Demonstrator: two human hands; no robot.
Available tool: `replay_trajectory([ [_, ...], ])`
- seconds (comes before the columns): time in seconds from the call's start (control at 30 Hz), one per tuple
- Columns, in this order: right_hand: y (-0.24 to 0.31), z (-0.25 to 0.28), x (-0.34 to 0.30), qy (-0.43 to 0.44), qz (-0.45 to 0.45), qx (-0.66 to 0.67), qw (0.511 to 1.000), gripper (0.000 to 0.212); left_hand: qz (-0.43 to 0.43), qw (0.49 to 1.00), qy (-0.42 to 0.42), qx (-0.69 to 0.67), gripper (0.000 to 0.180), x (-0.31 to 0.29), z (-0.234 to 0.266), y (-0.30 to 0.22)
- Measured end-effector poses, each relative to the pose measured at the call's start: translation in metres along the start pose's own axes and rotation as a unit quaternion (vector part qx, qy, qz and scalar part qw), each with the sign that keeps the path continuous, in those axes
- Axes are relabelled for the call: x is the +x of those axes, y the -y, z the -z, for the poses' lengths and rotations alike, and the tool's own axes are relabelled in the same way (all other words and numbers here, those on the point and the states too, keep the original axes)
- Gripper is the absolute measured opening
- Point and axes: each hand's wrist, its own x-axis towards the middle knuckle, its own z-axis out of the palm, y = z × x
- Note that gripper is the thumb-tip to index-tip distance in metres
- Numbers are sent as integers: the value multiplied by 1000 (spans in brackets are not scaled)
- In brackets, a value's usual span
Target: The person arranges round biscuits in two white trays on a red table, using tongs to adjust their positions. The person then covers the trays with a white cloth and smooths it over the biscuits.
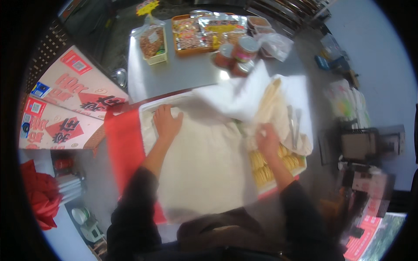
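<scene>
Apparently to steady it, my left hand (167,124) rests spread on the beige cloth (204,165), near its upper-left corner. My right hand (267,138) (blurred; I cannot tell whether it pinches fabric) is beside the bunched flap (272,102), leaving yellow rounds (261,172) partly uncovered.

On my feed I see a cream cloth (204,161) spread almost flat across the centre, a beige cloth (273,103), perhaps too blurred to trace fully, rising in a peaked fold toward two o'clock, and yellow pieces (262,174) exposed in rows toward four o'clock.
</scene>
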Motion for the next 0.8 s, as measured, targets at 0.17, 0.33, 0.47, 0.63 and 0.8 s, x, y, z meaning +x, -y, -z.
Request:
replay_trajectory([
  [0.17, -142, 88, 4, -41, -227, -255, 939, 62, -5, 969, 81, -235, 19, -43, -28, -118],
  [0.33, -203, 103, 12, 99, -289, -106, 946, 54, -149, 955, 134, -219, 42, -52, -65, -257],
  [0.47, -214, 129, 28, 153, -332, 141, 920, 40, -187, 980, 28, -65, 74, -27, -117, -311],
  [0.63, -245, 171, 117, 70, -115, -24, 991, 44, -44, 992, 106, -58, 83, -8, -165, -366],
  [0.8, -259, 132, 194, 111, -55, -123, 985, 55, 13, 974, 185, -132, 51, 10, -189, -346],
])
